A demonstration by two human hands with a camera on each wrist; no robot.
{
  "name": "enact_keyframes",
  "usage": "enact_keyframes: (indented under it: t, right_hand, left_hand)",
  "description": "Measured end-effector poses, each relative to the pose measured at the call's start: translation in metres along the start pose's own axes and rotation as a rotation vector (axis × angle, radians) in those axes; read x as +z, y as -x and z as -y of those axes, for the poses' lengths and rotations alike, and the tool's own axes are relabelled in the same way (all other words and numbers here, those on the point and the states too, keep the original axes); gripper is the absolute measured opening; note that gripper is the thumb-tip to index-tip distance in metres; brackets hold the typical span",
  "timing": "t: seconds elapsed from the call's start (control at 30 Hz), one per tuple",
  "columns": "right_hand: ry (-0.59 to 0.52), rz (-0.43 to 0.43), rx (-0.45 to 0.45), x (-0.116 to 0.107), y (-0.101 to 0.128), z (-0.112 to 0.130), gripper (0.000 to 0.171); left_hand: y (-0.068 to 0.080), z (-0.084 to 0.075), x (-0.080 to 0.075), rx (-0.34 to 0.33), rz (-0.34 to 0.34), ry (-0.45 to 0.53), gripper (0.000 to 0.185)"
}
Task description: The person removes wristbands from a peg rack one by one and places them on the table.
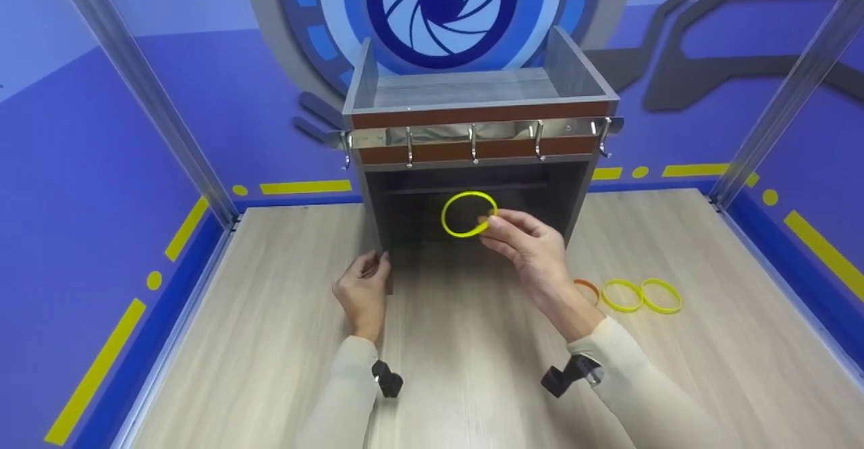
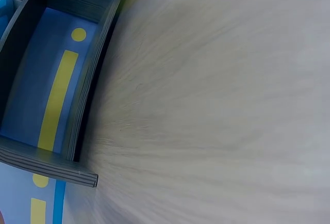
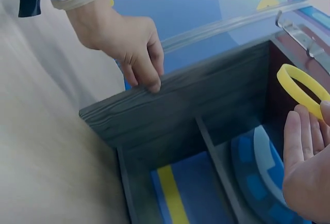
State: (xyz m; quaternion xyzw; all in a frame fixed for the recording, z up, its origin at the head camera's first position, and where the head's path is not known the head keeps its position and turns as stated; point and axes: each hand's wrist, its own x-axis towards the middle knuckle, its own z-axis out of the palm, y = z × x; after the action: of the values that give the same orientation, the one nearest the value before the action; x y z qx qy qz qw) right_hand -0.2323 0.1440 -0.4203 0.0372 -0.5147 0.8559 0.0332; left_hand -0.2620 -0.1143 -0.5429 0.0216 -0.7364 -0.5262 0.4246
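My right hand (image 1: 533,250) pinches a yellow wristband (image 1: 443,216) between thumb and fingers, in front of the open lower part of a grey wooden hook rack (image 1: 577,199). In the right wrist view the yellow band (image 3: 289,82) stands up from the fingertips at the right edge. My left hand (image 1: 364,294) grips the front edge of the rack's left side panel; in the right wrist view its thumb and fingers straddle that panel (image 3: 206,79). Along the rack's front, a metal strip (image 1: 499,131) carries several hooks (image 1: 474,144), with no band on them.
Right of the right forearm, two yellow wristbands (image 1: 661,296) and an orange wristband (image 1: 588,289) lie on the wooden table (image 1: 290,368), the orange one partly hidden by the wrist. Blue printed walls (image 1: 169,118) with metal corner posts (image 1: 145,77) enclose the table. An upper tray (image 1: 459,88) tops the rack.
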Motion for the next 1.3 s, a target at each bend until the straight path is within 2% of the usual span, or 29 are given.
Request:
enact_keyframes:
  t: [0.2, 0.6, 0.73, 0.83, 1.3]
  right_hand:
    - [-0.035, -0.050, -0.013, -0.020, 0.001, -0.001, 0.009]
    - [-0.036, -0.127, -0.027, -0.058, 0.006, 0.003, 0.011]
    - [-0.001, -0.142, 0.006, -0.069, 0.009, 0.007, 0.006]
    - [0.027, -0.155, 0.037, -0.078, 0.012, 0.011, 0.012]
    - [-0.004, -0.198, 0.076, -0.120, 0.018, 0.024, 0.010]
  left_hand:
    - [0.001, 0.000, -0.001, -0.023, 0.006, 0.020, 0.012]
    - [-0.001, 0.003, 0.001, 0.021, 0.015, 0.052, 0.012]
    - [0.000, 0.004, 0.001, 0.008, 0.015, 0.056, 0.012]
    - [0.000, 0.004, 0.001, 0.005, 0.009, 0.051, 0.011]
    - [-0.001, 0.003, 0.001, 0.018, -0.012, 0.023, 0.012]
